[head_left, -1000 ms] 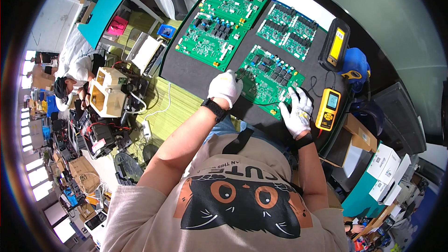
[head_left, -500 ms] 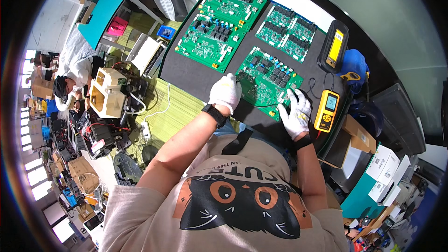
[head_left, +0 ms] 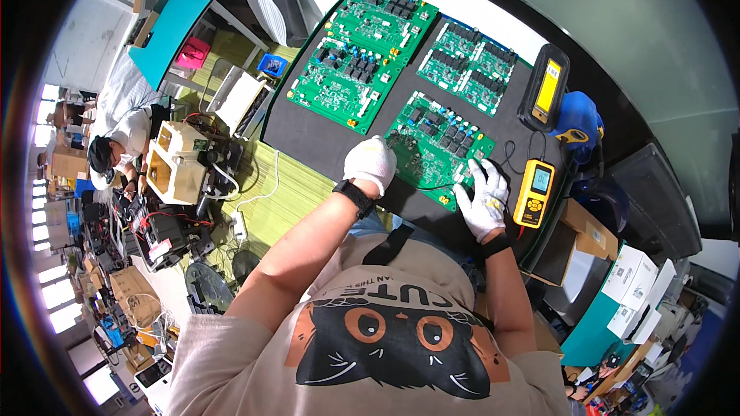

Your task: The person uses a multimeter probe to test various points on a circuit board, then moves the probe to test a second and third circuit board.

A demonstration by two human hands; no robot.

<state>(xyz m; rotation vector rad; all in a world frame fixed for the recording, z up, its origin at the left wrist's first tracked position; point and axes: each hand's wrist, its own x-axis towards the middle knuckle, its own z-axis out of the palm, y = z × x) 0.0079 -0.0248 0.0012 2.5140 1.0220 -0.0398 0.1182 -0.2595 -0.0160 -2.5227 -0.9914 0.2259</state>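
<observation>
Circuit board [head_left: 438, 148], left hand [head_left: 370, 165], right hand [head_left: 483, 202] now lower in view.

Three large green boards [head_left: 381, 23] [head_left: 335, 86] [head_left: 439, 146] are lying out, plus one four-section green panel [head_left: 466, 68]. One yellow meter [head_left: 533, 196] is sitting there, one black-and-yellow case [head_left: 546, 88] too. Two white-gloved hands [head_left: 370, 165] [head_left: 484, 202] are showing, two black wristbands [head_left: 354, 198] [head_left: 494, 245] also.

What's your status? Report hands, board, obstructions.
Left hand at left edge of nearest circuit board, grip unclear. Right hand spread at right edge. Black cable across near end.
</observation>
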